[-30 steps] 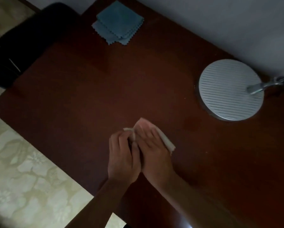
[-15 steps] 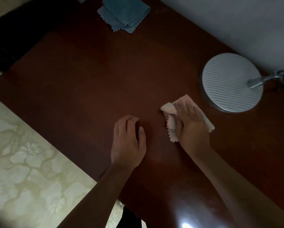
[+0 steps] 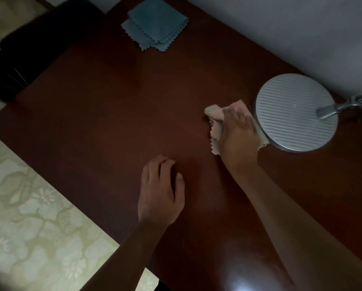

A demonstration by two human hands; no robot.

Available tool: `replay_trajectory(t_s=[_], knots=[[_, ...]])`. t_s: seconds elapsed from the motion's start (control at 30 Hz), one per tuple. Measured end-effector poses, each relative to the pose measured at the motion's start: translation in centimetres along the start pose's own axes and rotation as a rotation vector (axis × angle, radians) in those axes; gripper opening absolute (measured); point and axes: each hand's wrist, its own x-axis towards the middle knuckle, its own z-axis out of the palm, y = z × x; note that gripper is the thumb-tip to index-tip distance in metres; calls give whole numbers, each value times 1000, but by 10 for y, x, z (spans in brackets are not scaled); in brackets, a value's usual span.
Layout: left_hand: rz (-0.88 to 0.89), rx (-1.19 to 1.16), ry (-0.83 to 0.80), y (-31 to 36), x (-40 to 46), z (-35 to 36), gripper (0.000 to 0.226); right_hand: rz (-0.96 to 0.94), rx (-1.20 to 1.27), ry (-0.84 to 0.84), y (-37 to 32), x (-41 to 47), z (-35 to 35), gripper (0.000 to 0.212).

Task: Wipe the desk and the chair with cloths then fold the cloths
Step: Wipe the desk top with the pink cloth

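A crumpled pink cloth [image 3: 215, 120] lies on the dark brown desk [image 3: 104, 127], pressed down under my right hand [image 3: 237, 135], whose fingers lie spread over it. The cloth's right edge touches the lamp base. My left hand [image 3: 160, 190] rests on the desk nearer to me, fingers loosely bent, holding nothing. A folded blue cloth [image 3: 155, 29] with zigzag edges sits at the desk's far edge. The black chair [image 3: 35, 53] stands past the desk's far left corner.
A round ribbed silver lamp base [image 3: 295, 112] with a metal arm [image 3: 343, 107] stands at the desk's right by the grey wall [image 3: 281, 28]. Pale patterned floor [image 3: 33, 227] lies beyond the desk's left edge.
My right hand slid the pink cloth away from my left hand, to the right and farther back, up against the lamp base. My left hand let go of it and stayed on the desk.
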Motion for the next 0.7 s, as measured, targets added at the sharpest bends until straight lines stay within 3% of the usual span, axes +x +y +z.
replay_trajectory(t_s=[0.13, 0.33, 0.5, 0.6, 0.7], knots=[[15, 9, 7, -1, -2, 1, 32, -58, 8, 65, 14, -62, -5, 40], [19, 20, 14, -1, 0, 2, 31, -29, 14, 43, 6, 16, 5, 41], [41, 13, 12, -3, -1, 1, 32, 7, 52, 105, 8, -62, -8, 41], [30, 21, 9, -1, 2, 2, 32, -3, 64, 123, 10, -37, -2, 37], [35, 27, 8, -2, 5, 1, 32, 80, 85, 75, -12, -4, 4, 51]])
